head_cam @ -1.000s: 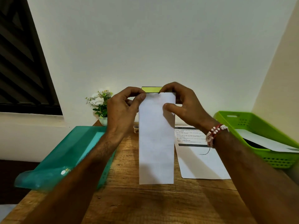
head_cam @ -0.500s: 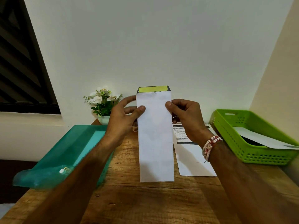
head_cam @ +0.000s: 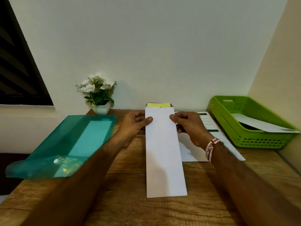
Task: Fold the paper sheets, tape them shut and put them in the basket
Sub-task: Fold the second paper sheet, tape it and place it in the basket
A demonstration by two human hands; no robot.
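A long, narrow folded white sheet [head_cam: 163, 152] stands tilted over the middle of the wooden table, with a yellow and black strip [head_cam: 158, 105] showing at its top edge. My left hand [head_cam: 134, 126] pinches its left edge near the top, thumb on the front. My right hand [head_cam: 189, 126] pinches the right edge at the same height. The green plastic basket [head_cam: 254, 139] sits at the right and holds a folded white sheet [head_cam: 263, 125].
A printed white sheet [head_cam: 211, 128] lies flat under my right hand. A teal plastic folder [head_cam: 65, 144] overhangs the table's left edge. A small white pot of flowers [head_cam: 98, 95] stands against the back wall.
Both hands slid down from the sheet's top edge to its sides. The sheet came lower and nearer the table, and the view tipped downward.
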